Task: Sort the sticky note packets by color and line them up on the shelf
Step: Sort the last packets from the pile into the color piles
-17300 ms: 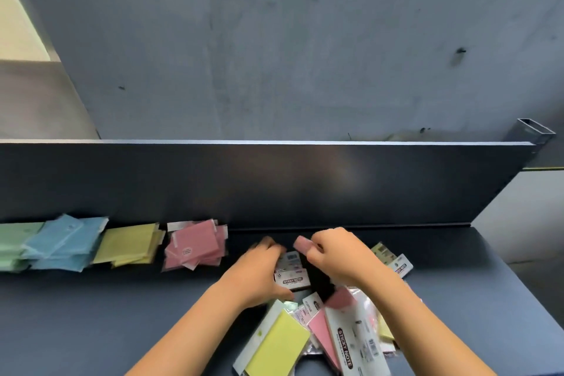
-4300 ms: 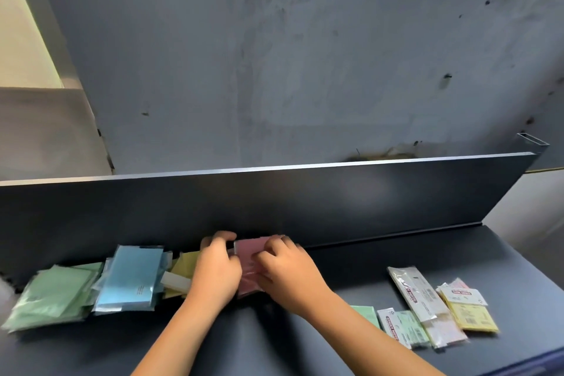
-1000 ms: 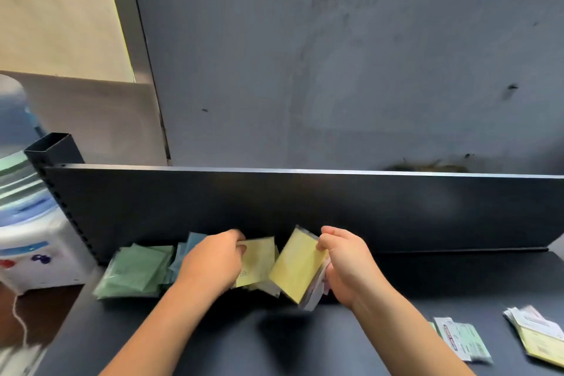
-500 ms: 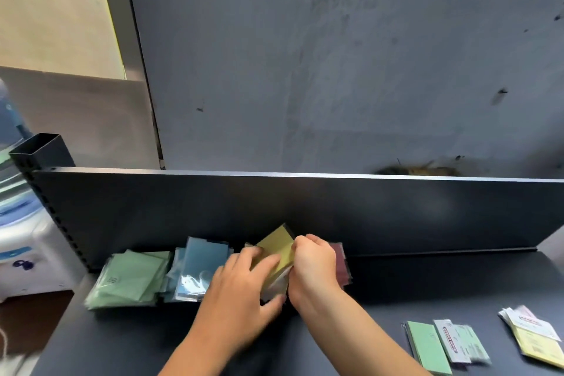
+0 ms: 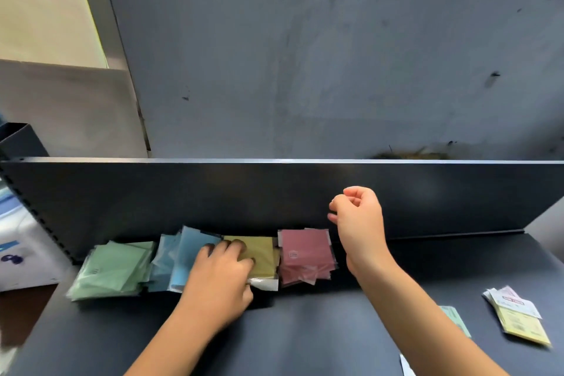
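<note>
A scuffed, grey-blue wall with dark marks fills the back. A cream-coloured panel and a pale beige slab sit at the upper left. A dark metal upright back panel rises behind the dark blue-grey shelf surface, lit evenly and softly.

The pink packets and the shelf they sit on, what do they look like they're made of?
Pink packets: probably coloured paper pads in clear plastic sleeves; the wrap shows glossy, crinkled transparent edges beyond the matte pink squares.
Shelf: apparently painted or coated sheet metal, dark and smooth with a soft sheen; its upright back panel has a thin bright top edge. The exact coating can't be told.
</note>
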Demonstrator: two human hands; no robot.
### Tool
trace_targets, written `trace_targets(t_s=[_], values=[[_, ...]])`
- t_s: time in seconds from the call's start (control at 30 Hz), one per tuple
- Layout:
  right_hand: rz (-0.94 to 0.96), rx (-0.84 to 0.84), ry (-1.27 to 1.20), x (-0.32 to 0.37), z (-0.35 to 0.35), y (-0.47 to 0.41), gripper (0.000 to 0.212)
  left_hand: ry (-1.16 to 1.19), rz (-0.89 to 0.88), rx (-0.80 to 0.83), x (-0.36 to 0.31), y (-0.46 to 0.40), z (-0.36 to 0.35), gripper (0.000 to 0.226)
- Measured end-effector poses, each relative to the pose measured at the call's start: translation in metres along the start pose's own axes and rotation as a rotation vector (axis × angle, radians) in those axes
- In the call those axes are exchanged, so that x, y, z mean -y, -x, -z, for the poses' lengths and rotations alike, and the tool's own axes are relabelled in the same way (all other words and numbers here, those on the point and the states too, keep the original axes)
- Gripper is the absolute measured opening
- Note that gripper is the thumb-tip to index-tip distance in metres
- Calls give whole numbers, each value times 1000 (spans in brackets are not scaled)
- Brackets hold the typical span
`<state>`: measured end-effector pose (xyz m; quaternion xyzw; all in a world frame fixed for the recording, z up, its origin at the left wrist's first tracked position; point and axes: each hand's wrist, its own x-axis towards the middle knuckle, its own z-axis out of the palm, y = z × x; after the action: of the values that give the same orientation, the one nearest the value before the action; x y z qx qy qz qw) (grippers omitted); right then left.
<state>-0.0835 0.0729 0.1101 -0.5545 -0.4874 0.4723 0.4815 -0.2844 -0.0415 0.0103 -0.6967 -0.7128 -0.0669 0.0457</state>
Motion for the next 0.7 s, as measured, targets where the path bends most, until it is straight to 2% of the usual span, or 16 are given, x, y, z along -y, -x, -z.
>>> trace_targets(t_s=[0.27, 0.43, 0.63, 0.7], values=[[9, -31, 169, -11, 59, -38, 16, -18, 111, -9, -6, -17, -8, 38], [-29, -12, 218, -28, 87, -45, 12, 131, 215, 45, -3, -15, -9, 55], [32, 92, 257, -29, 73, -45, 13, 249, 273, 103, 5, -12, -1, 89], [71, 152, 280, -25, 62, -42, 15, 270, 293, 82, 10, -10, 1, 90]])
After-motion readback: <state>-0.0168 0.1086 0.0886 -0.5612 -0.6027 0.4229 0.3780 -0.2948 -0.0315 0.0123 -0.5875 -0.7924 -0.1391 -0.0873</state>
